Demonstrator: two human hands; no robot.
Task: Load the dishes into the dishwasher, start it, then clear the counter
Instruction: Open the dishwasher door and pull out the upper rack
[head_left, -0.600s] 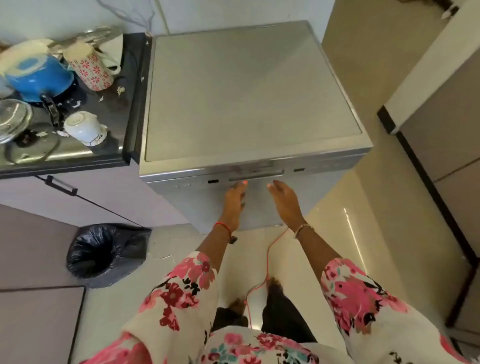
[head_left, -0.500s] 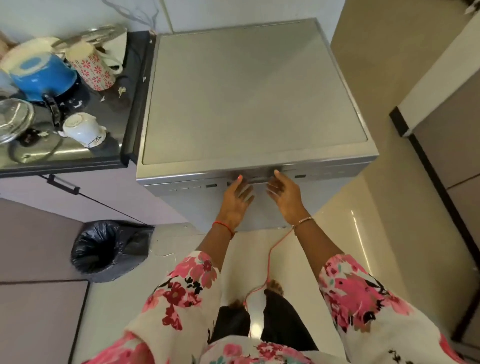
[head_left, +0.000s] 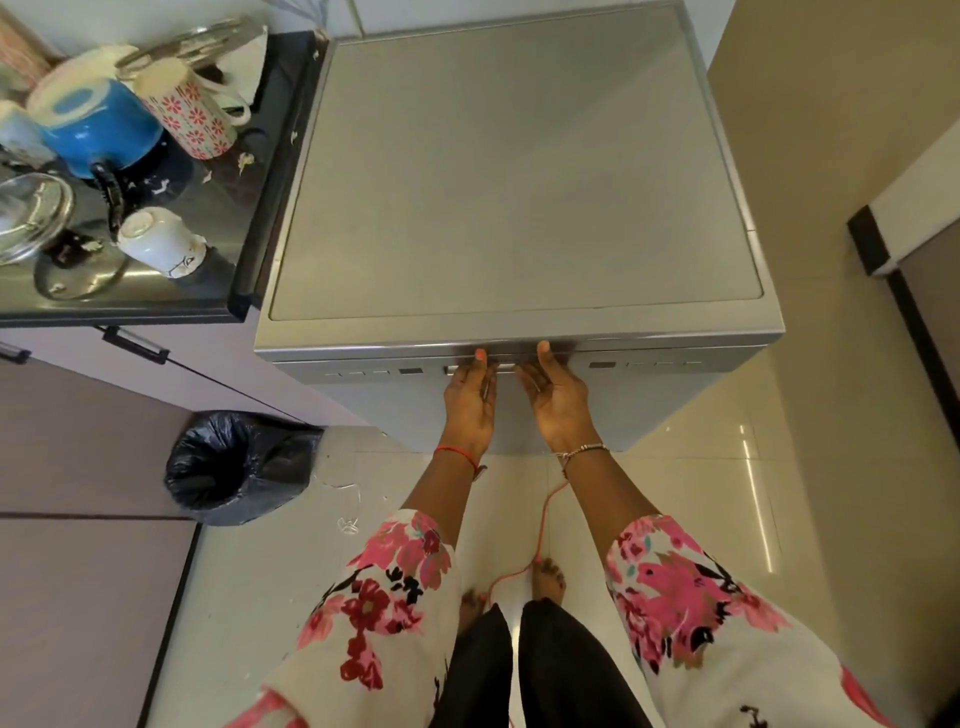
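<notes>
Silver dishwasher (head_left: 514, 171) is filling the centre of the view, door shut, flat top bare. Dark counter (head_left: 244, 218) is sitting against its left side, crowded with dirty dishes. Black bin bag (head_left: 234, 467) is slumping on the tiled floor (head_left: 727, 467) below the counter, near the dishwasher's front left corner. On the counter, a blue pot (head_left: 104, 130) is standing at the back left, a floral mug (head_left: 192, 119) lying tilted just beside it on the right, a glass lid (head_left: 28, 215) resting at the left edge, and a white cup (head_left: 158, 241) lying on its side nearest the front edge. Both hands are reaching up under the recessed handle (head_left: 506, 358) at the top of the door. Left hand (head_left: 470, 400) is pressing against the door front, fingers curling up into the handle slot, thumb tip showing at the lip. Right hand (head_left: 558, 400) is turning palm upward just beside it, fingers hooking into the same slot. Whether either is gripping firmly, cannot tell. Floral sleeves (head_left: 675, 597) are covering both forearms.
</notes>
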